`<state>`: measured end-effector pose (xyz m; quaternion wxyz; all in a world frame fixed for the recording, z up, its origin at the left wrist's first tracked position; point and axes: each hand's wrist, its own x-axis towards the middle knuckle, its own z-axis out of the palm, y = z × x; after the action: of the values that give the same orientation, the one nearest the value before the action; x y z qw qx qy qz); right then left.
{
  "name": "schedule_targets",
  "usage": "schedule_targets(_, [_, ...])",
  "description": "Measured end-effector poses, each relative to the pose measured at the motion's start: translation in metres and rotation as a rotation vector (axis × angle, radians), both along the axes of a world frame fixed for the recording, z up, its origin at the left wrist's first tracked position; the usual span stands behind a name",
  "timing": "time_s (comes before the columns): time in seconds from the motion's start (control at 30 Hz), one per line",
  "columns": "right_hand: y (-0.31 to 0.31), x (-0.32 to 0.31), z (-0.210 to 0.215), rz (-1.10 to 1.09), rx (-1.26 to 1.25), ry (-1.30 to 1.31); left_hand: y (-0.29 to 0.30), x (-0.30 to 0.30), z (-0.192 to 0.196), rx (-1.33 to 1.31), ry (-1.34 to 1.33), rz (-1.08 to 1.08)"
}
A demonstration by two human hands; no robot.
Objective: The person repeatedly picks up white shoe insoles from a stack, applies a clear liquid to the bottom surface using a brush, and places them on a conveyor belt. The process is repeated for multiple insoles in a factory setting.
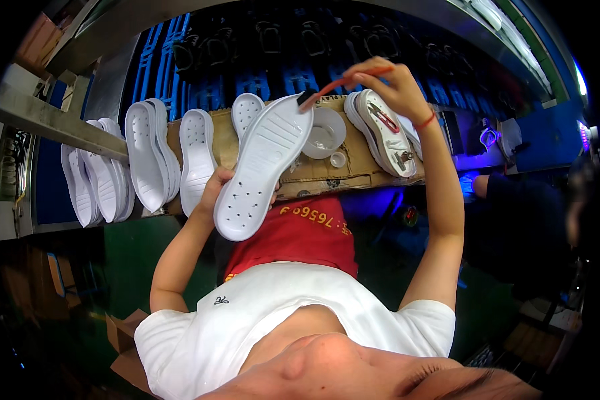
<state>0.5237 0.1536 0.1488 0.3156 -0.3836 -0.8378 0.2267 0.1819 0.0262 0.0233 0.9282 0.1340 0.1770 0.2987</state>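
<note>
My left hand [218, 191] grips a white shoe sole [263, 163] near its heel end, tilted up above the bench edge; part of that hand is hidden behind it. The sole shows small holes at the heel and ridges across the middle. In my right hand [395, 87] is a brush with a red-orange handle [340, 83], fingers closed around it. Dark bristles [306, 100] touch the toe end of the sole. Just behind the sole stands a translucent tub [325, 133], with a small white cup [338, 159] beside it.
Cardboard [373, 179] covers the bench. More white soles [150, 157] stand in a row at the left. At the right, stacked soles [380, 133] carry a red-handled tool [384, 119]. A metal bar [60, 123] crosses the left side. Dark shoes [270, 37] sit on blue racks beyond.
</note>
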Motion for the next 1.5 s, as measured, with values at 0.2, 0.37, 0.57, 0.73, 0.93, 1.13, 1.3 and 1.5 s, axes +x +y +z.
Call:
schedule_targets(0.2, [-0.082,-0.028,-0.044,-0.069,-0.133,0.212,0.004,0.007,-0.017,0.138,0.102,0.152])
schedule_targets(0.37, [-0.108,-0.045,-0.041,0.116,-0.102,0.154,0.017,0.006,-0.013,0.178,0.071,0.287])
schedule_targets(0.57, [-0.088,-0.034,-0.032,-0.027,-0.074,0.223,0.018,-0.013,-0.011,0.527,0.239,0.351])
schedule_targets(0.73, [-0.096,-0.040,-0.029,-0.205,-0.197,0.196,0.014,-0.007,0.021,1.118,0.744,0.635])
schedule_targets(0.93, [-0.124,-0.101,-0.042,-0.057,-0.584,0.679,0.019,0.007,0.019,1.159,0.489,0.665])
schedule_targets(1.13, [-0.080,-0.139,-0.007,0.246,-0.083,0.405,0.005,0.012,0.005,0.944,0.757,0.578])
schedule_targets(1.3, [-0.030,-0.112,-0.031,0.255,-0.276,0.342,0.005,0.010,-0.012,0.882,0.733,0.566])
schedule_targets(1.5, [-0.046,-0.024,-0.031,-0.086,-0.256,0.159,0.006,0.012,0.009,1.041,0.743,0.723])
